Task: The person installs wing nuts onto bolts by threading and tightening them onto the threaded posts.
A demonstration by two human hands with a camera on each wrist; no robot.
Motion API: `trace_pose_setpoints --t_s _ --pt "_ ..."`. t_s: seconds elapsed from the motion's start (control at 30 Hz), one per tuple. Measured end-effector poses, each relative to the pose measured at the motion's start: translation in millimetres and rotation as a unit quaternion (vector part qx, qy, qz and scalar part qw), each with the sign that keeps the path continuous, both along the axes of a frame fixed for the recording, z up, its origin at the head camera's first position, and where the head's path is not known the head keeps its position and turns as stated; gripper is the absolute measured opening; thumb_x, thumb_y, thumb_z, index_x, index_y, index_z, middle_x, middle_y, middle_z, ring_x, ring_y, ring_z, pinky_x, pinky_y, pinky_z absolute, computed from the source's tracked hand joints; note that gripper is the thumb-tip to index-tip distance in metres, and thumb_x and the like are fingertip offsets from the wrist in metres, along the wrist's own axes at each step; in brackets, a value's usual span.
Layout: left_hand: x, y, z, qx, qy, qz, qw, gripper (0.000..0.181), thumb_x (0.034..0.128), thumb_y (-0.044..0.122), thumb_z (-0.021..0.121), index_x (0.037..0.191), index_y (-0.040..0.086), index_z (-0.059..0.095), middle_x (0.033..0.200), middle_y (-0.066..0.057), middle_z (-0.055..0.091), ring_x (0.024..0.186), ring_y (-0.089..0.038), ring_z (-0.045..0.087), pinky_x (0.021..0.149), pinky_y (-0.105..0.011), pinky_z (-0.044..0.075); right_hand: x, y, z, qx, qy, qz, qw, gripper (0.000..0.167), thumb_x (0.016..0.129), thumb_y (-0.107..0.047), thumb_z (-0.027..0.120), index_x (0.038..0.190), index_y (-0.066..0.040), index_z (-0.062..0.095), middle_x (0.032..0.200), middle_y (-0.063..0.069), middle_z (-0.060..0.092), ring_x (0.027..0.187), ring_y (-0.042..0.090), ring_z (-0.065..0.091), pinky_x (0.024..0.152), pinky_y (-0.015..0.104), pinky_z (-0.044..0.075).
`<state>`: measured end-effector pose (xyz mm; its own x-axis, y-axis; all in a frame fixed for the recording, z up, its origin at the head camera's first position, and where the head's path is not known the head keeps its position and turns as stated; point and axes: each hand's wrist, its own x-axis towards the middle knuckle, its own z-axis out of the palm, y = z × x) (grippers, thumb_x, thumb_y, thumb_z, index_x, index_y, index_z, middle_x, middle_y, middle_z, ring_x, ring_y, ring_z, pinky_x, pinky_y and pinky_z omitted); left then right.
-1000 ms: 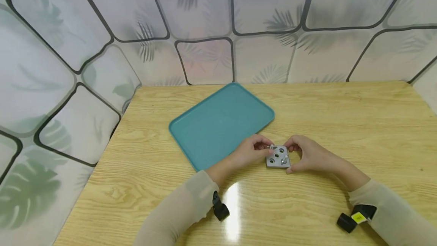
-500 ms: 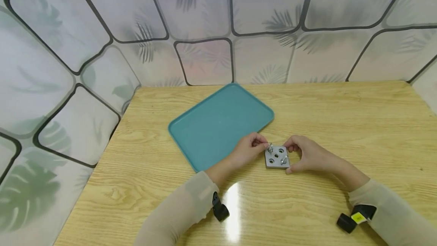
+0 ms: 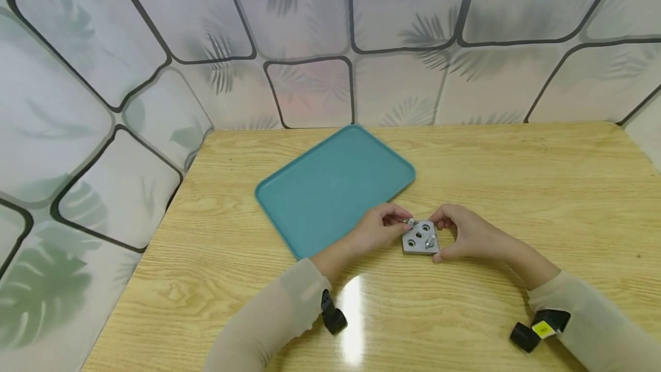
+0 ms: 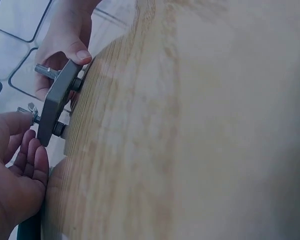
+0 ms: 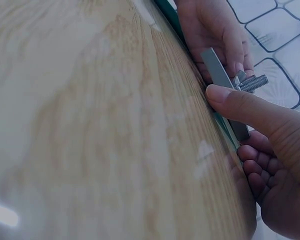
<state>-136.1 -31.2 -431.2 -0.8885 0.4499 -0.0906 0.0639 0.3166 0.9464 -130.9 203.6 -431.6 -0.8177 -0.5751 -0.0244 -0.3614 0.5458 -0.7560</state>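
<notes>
A grey square metal plate (image 3: pixel 419 237) with several round holes is held over the table. My right hand (image 3: pixel 472 234) grips its right edge between thumb and fingers. Two bolts pass through opposite corners, their dark heads (image 4: pixel 59 129) showing on the underside in the left wrist view. One wing nut (image 3: pixel 431 242) sits on the near right bolt. At the far left corner, my left hand (image 3: pixel 379 225) pinches the other wing nut (image 4: pixel 32 110) with thumb and fingers, partly hiding it. The threaded end of a bolt (image 5: pixel 255 83) sticks out in the right wrist view.
A teal tray (image 3: pixel 330 182) lies slantwise on the wooden table (image 3: pixel 542 188), just beyond my left hand. A patterned wall covering (image 3: pixel 310 90) rises behind the table and on the left. Both forearms wear black wrist cameras (image 3: pixel 334 319).
Half a second ago my left fingers were drawn back a little to the left, leaving the far wing nut more visible. Now they are around it again. My right hand and the plate have barely moved.
</notes>
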Motion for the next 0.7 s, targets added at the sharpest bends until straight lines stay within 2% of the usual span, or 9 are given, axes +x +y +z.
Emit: trace_pose_setpoints --t_s 0.17,0.33,0.43,0.53,0.7 --pt "-1.7 1.0 -2.3 0.009 -0.009 0.042 0.9991 0.012 0.0892 0.013 0.065 0.099 0.005 0.065 0.088 -0.002 0.065 0.075 -0.003 0.055 0.068 -0.017 0.046 0.4 -0.4 0.9 0.003 0.0 0.0 1.0 0.061 0.062 -0.03 0.089 0.107 -0.003 0.057 0.097 0.003 0.055 0.085 0.012 0.047 0.073 0.024 0.042" --pt "-2.0 0.8 -0.9 -0.005 -0.013 0.057 0.9982 0.012 0.0885 0.017 0.067 0.093 0.006 0.065 0.083 0.0 0.064 0.072 -0.003 0.054 0.066 -0.017 0.045 0.2 -0.1 0.7 0.005 0.003 0.0 1.0 0.061 0.062 -0.029 0.089 0.106 -0.002 0.057 0.096 0.003 0.055 0.085 0.012 0.046 0.073 0.023 0.042" --pt "-1.1 0.6 0.3 -0.014 -0.006 0.052 0.9985 0.014 0.091 0.021 0.064 0.095 0.007 0.067 0.087 0.0 0.065 0.075 -0.003 0.054 0.068 -0.017 0.045 -0.3 -0.2 0.2 0.004 0.003 0.002 1.0 0.062 0.062 -0.029 0.089 0.106 -0.002 0.056 0.096 0.004 0.054 0.084 0.012 0.046 0.073 0.023 0.042" --pt "0.5 0.4 2.0 -0.025 0.003 0.033 0.9992 0.019 0.0929 0.026 0.062 0.1 0.009 0.069 0.094 0.001 0.063 0.081 -0.003 0.053 0.072 -0.018 0.044 -0.5 -0.3 -0.2 0.001 0.003 0.003 1.0 0.061 0.062 -0.029 0.089 0.106 -0.003 0.056 0.095 0.003 0.054 0.084 0.012 0.046 0.072 0.023 0.042" --pt "1.9 0.6 2.2 -0.032 0.011 0.001 0.9994 0.022 0.087 0.024 0.07 0.103 0.01 0.07 0.095 0.0 0.057 0.08 -0.006 0.05 0.071 -0.018 0.044 -0.3 0.3 -0.5 -0.002 0.003 0.005 1.0 0.061 0.063 -0.029 0.089 0.106 -0.002 0.056 0.095 0.004 0.054 0.084 0.012 0.046 0.072 0.023 0.042"
